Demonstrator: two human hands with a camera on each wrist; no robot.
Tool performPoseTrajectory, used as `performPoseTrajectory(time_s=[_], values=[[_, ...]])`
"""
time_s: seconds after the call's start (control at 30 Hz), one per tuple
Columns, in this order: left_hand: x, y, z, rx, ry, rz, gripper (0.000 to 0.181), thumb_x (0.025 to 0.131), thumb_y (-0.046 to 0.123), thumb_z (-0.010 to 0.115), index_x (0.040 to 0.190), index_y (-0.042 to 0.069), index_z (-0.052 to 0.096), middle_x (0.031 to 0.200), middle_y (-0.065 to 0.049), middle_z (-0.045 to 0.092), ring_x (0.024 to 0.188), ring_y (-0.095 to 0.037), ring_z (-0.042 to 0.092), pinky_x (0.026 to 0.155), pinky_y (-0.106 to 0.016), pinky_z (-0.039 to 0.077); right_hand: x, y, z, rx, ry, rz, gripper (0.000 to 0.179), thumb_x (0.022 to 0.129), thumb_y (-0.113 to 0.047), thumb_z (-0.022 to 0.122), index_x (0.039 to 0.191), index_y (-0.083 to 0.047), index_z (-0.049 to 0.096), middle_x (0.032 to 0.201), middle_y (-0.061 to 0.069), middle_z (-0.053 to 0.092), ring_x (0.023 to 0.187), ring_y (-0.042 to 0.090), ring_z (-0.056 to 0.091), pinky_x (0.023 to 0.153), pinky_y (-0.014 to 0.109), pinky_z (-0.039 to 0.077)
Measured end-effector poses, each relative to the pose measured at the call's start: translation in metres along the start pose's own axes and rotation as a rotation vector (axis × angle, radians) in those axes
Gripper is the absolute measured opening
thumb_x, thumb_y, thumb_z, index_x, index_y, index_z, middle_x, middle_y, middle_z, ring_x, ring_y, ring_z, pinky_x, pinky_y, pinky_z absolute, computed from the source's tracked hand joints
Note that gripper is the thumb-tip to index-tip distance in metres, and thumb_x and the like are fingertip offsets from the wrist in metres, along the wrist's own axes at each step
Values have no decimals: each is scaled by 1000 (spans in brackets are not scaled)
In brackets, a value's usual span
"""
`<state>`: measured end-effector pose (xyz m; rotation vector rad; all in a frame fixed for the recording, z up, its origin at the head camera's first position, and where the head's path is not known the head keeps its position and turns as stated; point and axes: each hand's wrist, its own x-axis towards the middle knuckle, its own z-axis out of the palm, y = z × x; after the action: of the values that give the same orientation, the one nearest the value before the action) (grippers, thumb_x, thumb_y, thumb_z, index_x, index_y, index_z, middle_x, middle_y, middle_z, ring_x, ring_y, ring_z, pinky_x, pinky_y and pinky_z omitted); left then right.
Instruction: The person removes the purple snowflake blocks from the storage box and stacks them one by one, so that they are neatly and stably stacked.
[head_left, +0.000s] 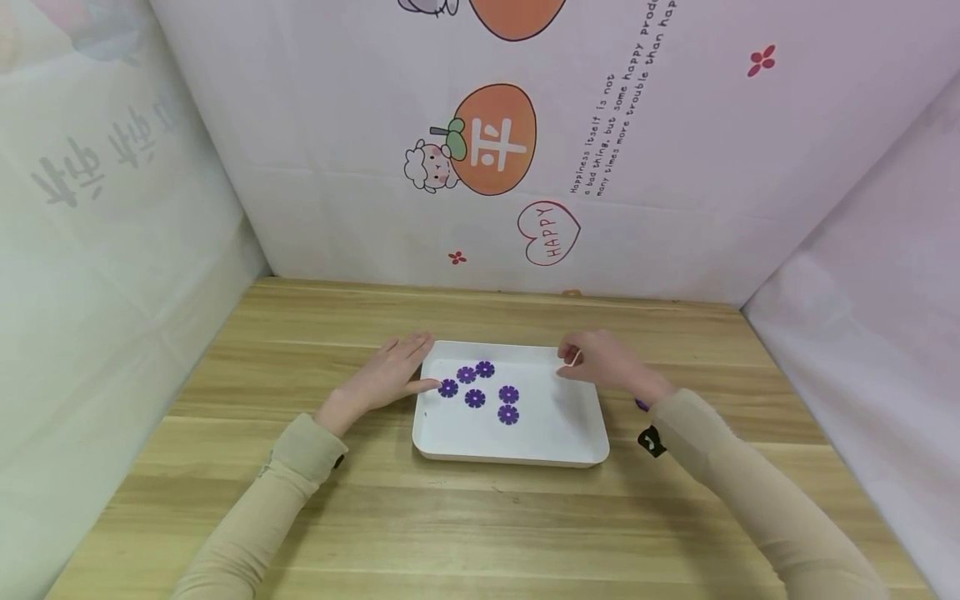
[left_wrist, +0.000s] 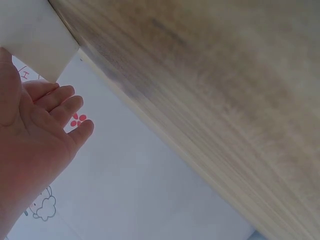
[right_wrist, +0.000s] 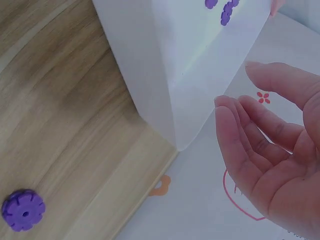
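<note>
Tray (head_left: 511, 459) touched, left edge, by the spread left hand (head_left: 382, 377); steadiness advised! Right hand (head_left: 603, 362) held empty, thumb parted, over far-right corner.

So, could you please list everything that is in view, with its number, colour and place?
Discs: 6, purple, in the tray
Outside disc: at least 1, purple, right of the tray
Tray: 1, white, on the table
Table: 1, wood-brown, under the tray
Backdrop: three sides, white with coloured prints, around the table
Small items: 2, black, one at each sleeve, unclear what
Sleeves: 2, beige, on the arms
Hands: 2, bare; left hand at the tray's left edge, right hand at its right rear corner
</note>
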<state>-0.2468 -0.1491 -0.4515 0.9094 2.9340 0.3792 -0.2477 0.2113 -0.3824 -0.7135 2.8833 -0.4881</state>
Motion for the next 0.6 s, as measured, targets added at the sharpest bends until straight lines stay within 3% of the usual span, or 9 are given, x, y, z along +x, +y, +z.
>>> performPoseTrajectory(time_s=[0.6], values=[[0, 0, -1, -1, -12, -4, 86, 98, 56, 51, 155, -1, 23, 163, -19, 25, 152, -35, 25, 126, -55, 18, 20, -16, 15, 42, -53, -40, 22, 85, -13, 77, 100, 1, 69, 93, 11, 73, 84, 17, 69, 75, 28, 61]])
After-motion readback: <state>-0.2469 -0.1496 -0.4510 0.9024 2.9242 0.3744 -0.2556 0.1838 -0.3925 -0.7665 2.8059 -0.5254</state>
